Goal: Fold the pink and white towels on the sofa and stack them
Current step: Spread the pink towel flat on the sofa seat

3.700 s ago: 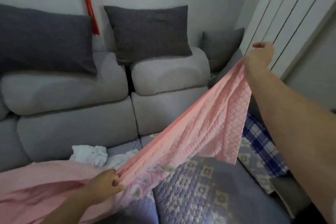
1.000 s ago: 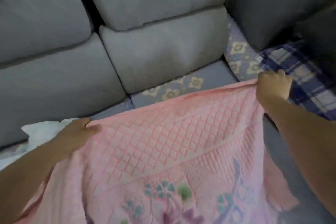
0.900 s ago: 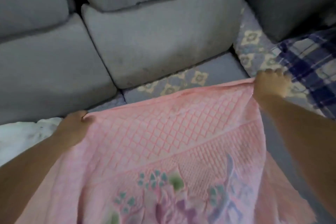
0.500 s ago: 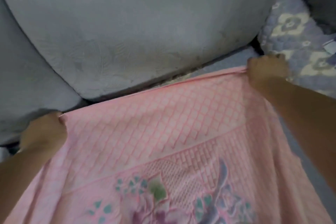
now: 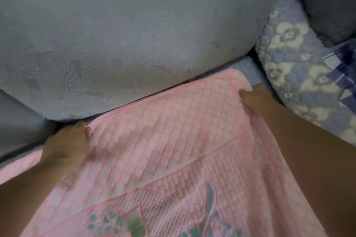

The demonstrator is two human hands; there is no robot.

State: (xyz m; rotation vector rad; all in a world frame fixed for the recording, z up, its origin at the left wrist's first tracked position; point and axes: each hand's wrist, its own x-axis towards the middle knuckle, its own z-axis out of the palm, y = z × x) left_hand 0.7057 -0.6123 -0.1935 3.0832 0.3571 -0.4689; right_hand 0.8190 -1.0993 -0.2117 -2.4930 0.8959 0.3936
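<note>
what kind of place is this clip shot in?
Probably a home living room: a grey sofa cushion behind, a quilted floral seat cover, and a pink towel spread on the seat.

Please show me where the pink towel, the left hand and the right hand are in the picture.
pink towel (image 5: 173,132): head view, on its diamond-patterned part.
left hand (image 5: 65,144): head view, on the back of the hand.
right hand (image 5: 258,100): head view, on the back of the hand.

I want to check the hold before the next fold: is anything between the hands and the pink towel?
Nothing visible. The left hand and right hand both rest directly on the towel at its far corners, next to the sofa's back cushion.
</note>
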